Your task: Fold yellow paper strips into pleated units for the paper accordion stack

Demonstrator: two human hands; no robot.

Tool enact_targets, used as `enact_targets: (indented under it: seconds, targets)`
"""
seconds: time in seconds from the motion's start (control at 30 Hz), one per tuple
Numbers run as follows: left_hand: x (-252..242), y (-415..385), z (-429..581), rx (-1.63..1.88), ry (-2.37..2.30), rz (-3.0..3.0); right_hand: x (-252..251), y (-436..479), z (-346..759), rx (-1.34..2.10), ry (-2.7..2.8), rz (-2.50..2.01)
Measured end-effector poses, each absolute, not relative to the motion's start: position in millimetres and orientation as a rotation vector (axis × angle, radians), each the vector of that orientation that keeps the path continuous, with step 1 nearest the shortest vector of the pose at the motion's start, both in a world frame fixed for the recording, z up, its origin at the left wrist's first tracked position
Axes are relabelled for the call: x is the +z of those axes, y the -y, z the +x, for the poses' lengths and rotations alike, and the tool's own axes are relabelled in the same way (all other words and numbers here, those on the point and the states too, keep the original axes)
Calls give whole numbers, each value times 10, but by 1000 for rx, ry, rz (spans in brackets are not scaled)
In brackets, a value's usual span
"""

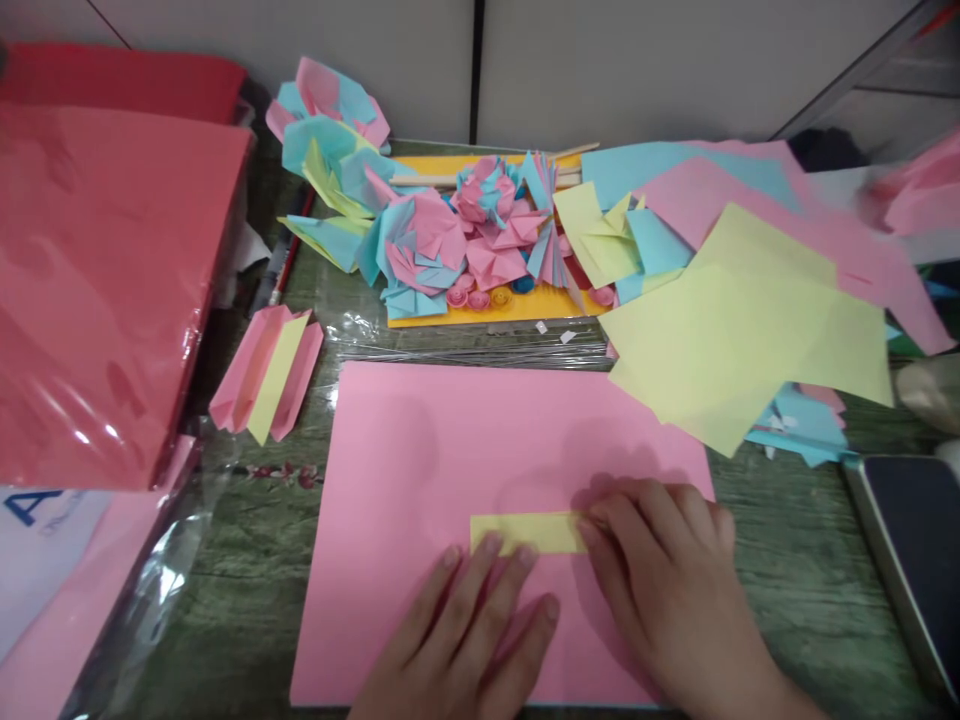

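Note:
A narrow yellow paper strip (551, 533) lies across a large pink paper sheet (420, 440) in front of me. My left hand (472, 625) rests flat with fingers spread, its fingertips touching the strip's lower edge. At the strip's right end, my right hand (660, 570) has its thumb and index finger pinched together on the paper. That end is hidden under the fingers. To the left of the sheet sits a folded pink paper piece (296, 375) with a yellow strip (276, 378) along its middle.
Folded paper flowers (427, 240) and small rolled paper coils (501, 297) lie at the back on a yellow-orange sheet (420, 318). Yellow paper scraps (735, 330) overlap the sheet's upper right corner. A phone (911, 540) is at right, red packaged paper (112, 270) at left, thin wires (480, 355) behind.

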State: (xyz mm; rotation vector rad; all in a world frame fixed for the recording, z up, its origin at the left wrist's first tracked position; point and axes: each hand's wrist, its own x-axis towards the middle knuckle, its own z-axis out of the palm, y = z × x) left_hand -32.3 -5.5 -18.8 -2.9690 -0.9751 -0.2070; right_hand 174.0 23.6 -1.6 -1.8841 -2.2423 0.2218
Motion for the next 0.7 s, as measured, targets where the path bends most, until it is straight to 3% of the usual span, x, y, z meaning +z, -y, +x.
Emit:
enact_targets:
  seconds: [0.7]
  targets:
    - [-211,69,-310,-225,1061,-2959,-23,-268,1729,37,2389,-1853]
